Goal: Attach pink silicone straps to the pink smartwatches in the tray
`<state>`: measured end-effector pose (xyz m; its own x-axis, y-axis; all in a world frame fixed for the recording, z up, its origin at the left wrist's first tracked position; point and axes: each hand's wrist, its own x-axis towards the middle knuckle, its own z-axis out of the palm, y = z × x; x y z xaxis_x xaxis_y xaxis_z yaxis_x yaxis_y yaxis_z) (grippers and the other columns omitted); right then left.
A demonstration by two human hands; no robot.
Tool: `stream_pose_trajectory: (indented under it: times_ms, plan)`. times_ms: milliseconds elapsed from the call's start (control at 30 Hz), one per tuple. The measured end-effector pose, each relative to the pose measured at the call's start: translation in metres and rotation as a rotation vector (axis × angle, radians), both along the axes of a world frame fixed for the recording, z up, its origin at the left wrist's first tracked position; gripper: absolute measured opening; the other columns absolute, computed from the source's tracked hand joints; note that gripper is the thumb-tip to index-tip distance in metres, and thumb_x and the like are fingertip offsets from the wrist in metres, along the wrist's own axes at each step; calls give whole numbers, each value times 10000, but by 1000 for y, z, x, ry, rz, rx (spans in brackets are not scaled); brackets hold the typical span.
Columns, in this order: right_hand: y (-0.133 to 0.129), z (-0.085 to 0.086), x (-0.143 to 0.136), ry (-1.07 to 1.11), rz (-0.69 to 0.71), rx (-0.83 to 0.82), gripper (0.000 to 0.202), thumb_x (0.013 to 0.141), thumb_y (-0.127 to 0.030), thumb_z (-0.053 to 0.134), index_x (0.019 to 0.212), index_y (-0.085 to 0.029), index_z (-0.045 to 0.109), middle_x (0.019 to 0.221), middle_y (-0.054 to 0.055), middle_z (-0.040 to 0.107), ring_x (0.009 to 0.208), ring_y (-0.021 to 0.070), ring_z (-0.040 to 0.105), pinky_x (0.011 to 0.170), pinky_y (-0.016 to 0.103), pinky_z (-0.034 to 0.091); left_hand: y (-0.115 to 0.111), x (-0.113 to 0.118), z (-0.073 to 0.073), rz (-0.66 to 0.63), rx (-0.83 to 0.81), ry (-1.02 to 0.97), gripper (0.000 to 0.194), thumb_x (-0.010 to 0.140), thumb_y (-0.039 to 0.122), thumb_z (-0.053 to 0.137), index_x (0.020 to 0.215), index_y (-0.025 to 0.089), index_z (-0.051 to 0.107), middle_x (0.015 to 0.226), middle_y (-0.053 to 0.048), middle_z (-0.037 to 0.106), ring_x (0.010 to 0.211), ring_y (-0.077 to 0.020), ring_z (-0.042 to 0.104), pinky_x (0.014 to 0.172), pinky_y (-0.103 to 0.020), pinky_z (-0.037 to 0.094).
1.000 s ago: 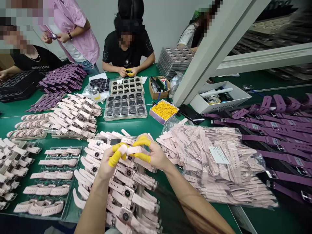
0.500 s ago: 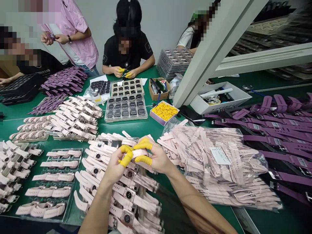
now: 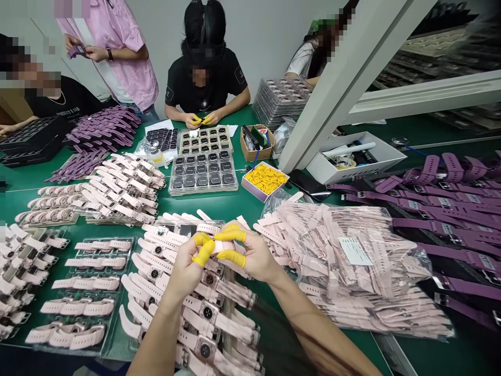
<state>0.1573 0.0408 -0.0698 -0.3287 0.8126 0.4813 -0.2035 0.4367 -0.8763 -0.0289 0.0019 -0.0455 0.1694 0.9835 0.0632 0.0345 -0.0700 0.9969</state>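
Watching through the head cam here, and my left hand (image 3: 188,267) and right hand (image 3: 253,254) are right up together in the middle of the view. Both are wearing yellow finger covers (image 3: 232,257). Between them is a short pink strap (image 3: 221,245), held up over the rows of pink-banded watches (image 3: 207,312). My left has the near-side end pinched tight between thumb and fingers, tips hiding that bit. My right has thumb and fingers on the other end, spread only about as wide as the strap. Can't tell if there's a watch body attached, my fingers cover too much.

Just right of my hands there's a big clear bag (image 3: 354,250) stuffed with pink straps, and further right a spread of purple straps (image 3: 450,230). Past my hands on the green table (image 3: 230,204) sit a small box (image 3: 253,190) full of yellow finger covers and a clear tray (image 3: 203,191) of dark square pieces. Across from me, a co-worker in a black T-shirt (image 3: 205,93) has both hands on something small and dark.
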Motion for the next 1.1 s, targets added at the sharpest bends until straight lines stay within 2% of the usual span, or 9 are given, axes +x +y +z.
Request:
stream_pose_trajectory:
  times_ms: [233, 333, 400, 533, 700, 800, 867, 967, 1100]
  plan:
    - [1, 9, 8, -177, -56, 131, 271, 940, -451, 729, 1114, -244, 736, 982, 78, 716, 945, 237, 633, 840, 413, 543, 2, 4, -1, 17, 62, 105, 333, 1010, 431, 582, 793, 181, 607, 832, -31, 586, 792, -181, 539, 780, -321, 450]
    - [2, 11, 12, -175, 3, 109, 285, 946, -453, 725, 1138, -244, 728, 1007, 79, 720, 965, 233, 642, 874, 414, 539, 2, 2, 2, 13, 60, 58, 344, 980, 465, 627, 793, 177, 632, 836, -47, 636, 795, -189, 594, 771, -325, 492]
    - [2, 11, 13, -113, 76, 36, 327, 935, -508, 719, 1118, -237, 734, 1006, 78, 710, 955, 225, 650, 881, 406, 542, 1, 1, 3, -8, 14, -62, 332, 959, 507, 647, 863, 189, 638, 772, -33, 656, 694, -175, 623, 657, -299, 512]
    - [-3, 10, 10, -4, 195, -91, 393, 892, -583, 736, 1045, -221, 746, 978, 61, 689, 920, 212, 656, 869, 387, 542, -4, 4, 1, -39, -151, -242, 342, 882, 474, 766, 1029, 238, 566, 574, 66, 586, 416, -120, 549, 402, -207, 421]
    - [-8, 10, 0, -16, 239, -104, 418, 872, -601, 744, 1027, -214, 751, 944, 49, 689, 895, 207, 644, 844, 368, 531, -4, 13, -1, 63, -119, -271, 452, 735, 382, 919, 825, 227, 504, 493, 101, 547, 311, -44, 405, 327, -136, 310]
    - [-8, 9, -2, -5, 227, -98, 369, 871, -555, 769, 1041, -227, 763, 955, 48, 699, 919, 211, 651, 864, 367, 520, -2, 10, -2, 74, -76, -324, 486, 745, 528, 883, 845, 220, 521, 497, 84, 560, 300, -52, 424, 314, -146, 310]
    - [-7, 8, -1, 15, 230, -87, 338, 894, -523, 760, 1061, -229, 764, 989, 56, 706, 954, 217, 658, 894, 376, 517, -2, 6, -3, 18, -122, -346, 495, 799, 626, 795, 933, 219, 548, 514, 65, 581, 303, -94, 491, 306, -177, 357]
    - [-7, 7, 0, 45, 247, -73, 334, 920, -518, 732, 1072, -221, 755, 996, 60, 701, 946, 214, 660, 876, 370, 525, -2, 4, -5, -59, -220, -330, 466, 803, 552, 825, 962, 232, 526, 526, 66, 598, 319, -131, 546, 309, -201, 401]
    - [-7, 8, 0, -31, 239, -38, 357, 914, -549, 723, 1042, -216, 743, 924, 46, 677, 893, 205, 637, 838, 361, 529, -2, 15, -3, 54, -180, -322, 540, 689, 429, 933, 808, 237, 442, 469, 112, 524, 302, -64, 438, 335, -155, 335]
